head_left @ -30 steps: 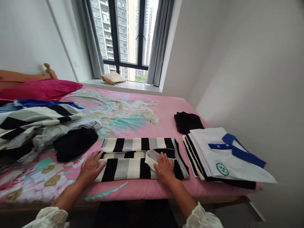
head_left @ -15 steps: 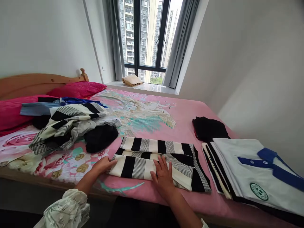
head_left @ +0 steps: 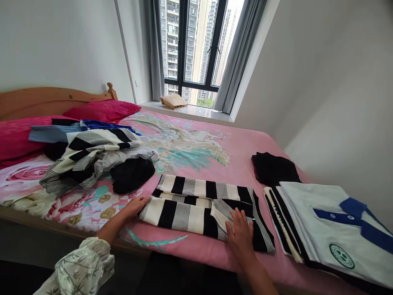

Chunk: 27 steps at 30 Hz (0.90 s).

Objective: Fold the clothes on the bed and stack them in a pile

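Observation:
A cream-and-black striped garment (head_left: 187, 215) lies partly folded near the bed's front edge, its long strip turned over along the near side. At its left edge my left hand (head_left: 137, 205) is closed, fingertips pinching the cloth. My right hand (head_left: 241, 232) rests open on the right part of the garment, fingers spread, over a turned-back flap with thin stripes. The fabric under the right palm is hidden.
To the right stands a stack of folded clothes topped by a white polo shirt (head_left: 319, 221) with a blue collar. Behind it is a folded black garment (head_left: 274, 169). A loose clothes heap (head_left: 92, 157) lies left, near pink pillows (head_left: 102, 110). The bed (head_left: 196, 256) ends at the front.
My right hand has slid rightward across the striped garment, and the flap's left edge now shows beside it. My left hand stays at the left edge. The view has shifted slightly.

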### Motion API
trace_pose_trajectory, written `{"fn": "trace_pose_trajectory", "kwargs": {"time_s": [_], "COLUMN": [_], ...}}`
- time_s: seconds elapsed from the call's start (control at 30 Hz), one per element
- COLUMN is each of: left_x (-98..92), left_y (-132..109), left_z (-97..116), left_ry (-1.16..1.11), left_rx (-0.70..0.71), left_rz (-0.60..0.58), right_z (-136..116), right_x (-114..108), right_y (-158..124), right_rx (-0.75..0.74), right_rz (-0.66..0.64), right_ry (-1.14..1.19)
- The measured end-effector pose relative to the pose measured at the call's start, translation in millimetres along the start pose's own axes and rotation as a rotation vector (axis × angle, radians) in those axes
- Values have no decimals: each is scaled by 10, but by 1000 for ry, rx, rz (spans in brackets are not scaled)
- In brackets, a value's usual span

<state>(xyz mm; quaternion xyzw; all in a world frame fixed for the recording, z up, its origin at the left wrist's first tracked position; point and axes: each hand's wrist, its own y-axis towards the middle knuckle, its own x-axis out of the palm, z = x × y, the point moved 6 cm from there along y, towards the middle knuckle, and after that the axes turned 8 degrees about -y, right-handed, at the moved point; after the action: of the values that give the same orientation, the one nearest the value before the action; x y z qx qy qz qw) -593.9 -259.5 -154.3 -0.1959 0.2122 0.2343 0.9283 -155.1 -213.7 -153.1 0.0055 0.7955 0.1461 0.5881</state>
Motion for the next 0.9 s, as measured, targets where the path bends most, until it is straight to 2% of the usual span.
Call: {"fn": "trace_pose_trajectory", "kwargs": {"time_s": [0.13, 0.2, 0.3, 0.37, 0.57, 0.7, 0.8, 0.9], "left_x": [-60, -84, -83, -83, 1, 123, 217, 273], "left_y": [-156, -271, -409, -420, -71, 155, 217, 234], "left_z": [-145, -161, -88, -36, 152, 251, 287, 283], "left_ry": [-45, 4, 300, 464, 497, 522, 507, 479], "left_rx": [-7, 47, 167, 169, 67, -4, 42, 175], "left_rz": [-40, -58, -59, -22, 33, 118, 168, 102], "right_z": [132, 186, 274, 318, 307, 214, 204, 260], "right_x": [-21, -40, -77, -87, -95, -101, -111, -133], "right_y": [-252, -399, -624, -760, -1054, -1139, -1180, -1217], "right_rx": [20, 28, 38, -2, -174, -107, -32, -10], "right_rz": [96, 148, 240, 273, 301, 323, 356, 380], "right_ry": [109, 162, 205, 199, 142, 243, 295, 317]}}
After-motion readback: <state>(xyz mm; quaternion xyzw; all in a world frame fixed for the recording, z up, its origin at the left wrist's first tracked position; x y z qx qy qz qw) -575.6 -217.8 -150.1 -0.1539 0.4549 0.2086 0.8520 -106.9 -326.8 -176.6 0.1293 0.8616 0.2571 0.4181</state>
